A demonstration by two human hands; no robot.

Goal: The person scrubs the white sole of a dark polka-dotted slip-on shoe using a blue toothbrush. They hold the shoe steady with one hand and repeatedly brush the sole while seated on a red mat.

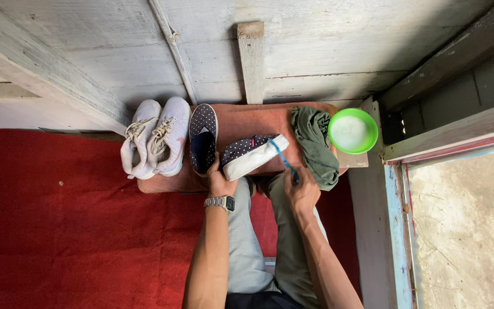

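My left hand (219, 182), with a watch on its wrist, holds a dark polka-dot slip-on shoe (251, 153) tipped on its side, white sole facing me. My right hand (301, 190) grips a blue toothbrush (282, 155) whose head rests against the shoe's white sole near the toe. The matching polka-dot shoe (203, 137) lies flat just left of it. All rest on a reddish-brown cloth (241, 121) spread over a low surface in front of my knees.
A pair of white lace-up sneakers (156, 137) lies at the cloth's left end. A crumpled green rag (315, 143) and a green bowl (353, 131) of whitish liquid sit to the right. Red carpet (58, 229) covers the floor; wooden wall boards stand behind.
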